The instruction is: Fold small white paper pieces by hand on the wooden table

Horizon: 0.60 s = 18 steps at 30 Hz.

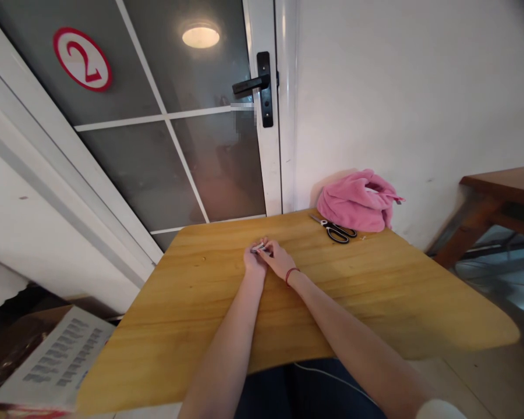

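Observation:
My left hand (254,259) is curled palm-up above the wooden table (209,302), around a small whitish object with dark edges (259,248). From the right, my right hand (279,259) meets it, thumb and fingers pinching the same small object. Its kind is too small to make out, and the fingers cover part of it. A red cord bracelet (290,274) circles my right wrist. Beyond my hands, toward the back right, lie scissors (337,231) with black-and-white handles, touched by neither hand.
A pink plush cloth bundle (353,201) sits at the table's back right corner, against the wall. Behind the table stands a glazed door with a black handle (264,87). A printed cardboard box (56,361) is low at left; a darker wooden table (502,186) stands right.

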Each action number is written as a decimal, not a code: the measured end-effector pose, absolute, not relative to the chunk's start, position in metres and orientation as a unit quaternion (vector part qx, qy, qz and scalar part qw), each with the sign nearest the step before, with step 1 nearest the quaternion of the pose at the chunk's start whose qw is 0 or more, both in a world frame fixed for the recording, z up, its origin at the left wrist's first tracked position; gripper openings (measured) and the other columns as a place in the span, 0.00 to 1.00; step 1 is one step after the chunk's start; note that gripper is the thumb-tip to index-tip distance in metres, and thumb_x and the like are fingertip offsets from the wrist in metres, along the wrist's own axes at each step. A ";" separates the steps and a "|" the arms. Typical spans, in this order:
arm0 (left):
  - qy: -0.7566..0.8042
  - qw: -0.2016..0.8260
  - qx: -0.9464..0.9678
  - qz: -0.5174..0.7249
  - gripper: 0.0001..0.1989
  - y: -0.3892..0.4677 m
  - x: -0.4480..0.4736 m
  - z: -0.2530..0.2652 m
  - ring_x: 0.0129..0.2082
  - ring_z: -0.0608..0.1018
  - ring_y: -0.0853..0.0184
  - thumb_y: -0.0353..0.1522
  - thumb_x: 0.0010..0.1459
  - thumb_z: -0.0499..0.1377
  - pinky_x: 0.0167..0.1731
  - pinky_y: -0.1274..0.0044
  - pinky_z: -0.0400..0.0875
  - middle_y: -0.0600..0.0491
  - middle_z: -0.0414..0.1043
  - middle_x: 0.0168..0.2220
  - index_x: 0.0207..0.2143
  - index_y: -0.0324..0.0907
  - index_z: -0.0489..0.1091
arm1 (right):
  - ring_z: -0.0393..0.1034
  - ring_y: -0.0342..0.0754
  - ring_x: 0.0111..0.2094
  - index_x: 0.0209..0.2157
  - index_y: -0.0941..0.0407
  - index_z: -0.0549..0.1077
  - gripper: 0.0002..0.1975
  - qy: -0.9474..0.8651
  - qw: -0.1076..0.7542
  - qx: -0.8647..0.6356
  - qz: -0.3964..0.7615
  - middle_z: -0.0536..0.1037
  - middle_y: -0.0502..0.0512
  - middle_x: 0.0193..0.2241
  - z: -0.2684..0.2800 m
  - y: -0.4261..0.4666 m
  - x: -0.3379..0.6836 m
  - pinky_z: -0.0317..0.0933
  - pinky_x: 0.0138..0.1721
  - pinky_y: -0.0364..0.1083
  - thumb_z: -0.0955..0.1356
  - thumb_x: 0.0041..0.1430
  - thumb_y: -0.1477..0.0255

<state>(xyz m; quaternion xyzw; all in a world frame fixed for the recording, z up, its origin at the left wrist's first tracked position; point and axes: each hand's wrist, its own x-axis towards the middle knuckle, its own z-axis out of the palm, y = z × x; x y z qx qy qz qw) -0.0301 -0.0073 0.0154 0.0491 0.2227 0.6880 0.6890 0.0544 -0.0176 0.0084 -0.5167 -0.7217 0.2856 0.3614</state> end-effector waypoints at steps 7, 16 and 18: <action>0.228 0.631 0.043 0.740 0.08 -0.008 -0.050 0.020 0.25 0.71 0.68 0.26 0.48 0.42 0.26 0.73 0.66 0.49 0.63 0.24 0.19 0.39 0.55 | 0.61 0.41 0.30 0.37 0.54 0.65 0.12 -0.752 0.471 -0.384 0.256 0.67 0.50 0.32 0.007 -0.018 0.049 0.56 0.32 0.42 0.64 0.48 0.67; 0.191 0.649 0.043 0.735 0.11 -0.011 -0.042 0.028 0.29 0.72 0.66 0.30 0.52 0.43 0.30 0.72 0.68 0.47 0.64 0.26 0.19 0.38 0.56 | 0.58 0.41 0.22 0.26 0.55 0.70 0.07 -0.712 0.510 -0.414 0.248 0.69 0.50 0.25 0.012 -0.013 0.052 0.55 0.26 0.41 0.64 0.47 0.67; 0.190 0.657 0.055 0.727 0.11 -0.011 -0.041 0.027 0.30 0.72 0.66 0.28 0.52 0.44 0.30 0.73 0.68 0.47 0.64 0.26 0.18 0.38 0.57 | 0.58 0.41 0.22 0.26 0.56 0.70 0.08 -0.692 0.527 -0.423 0.254 0.70 0.50 0.25 0.013 -0.013 0.052 0.55 0.26 0.41 0.64 0.47 0.66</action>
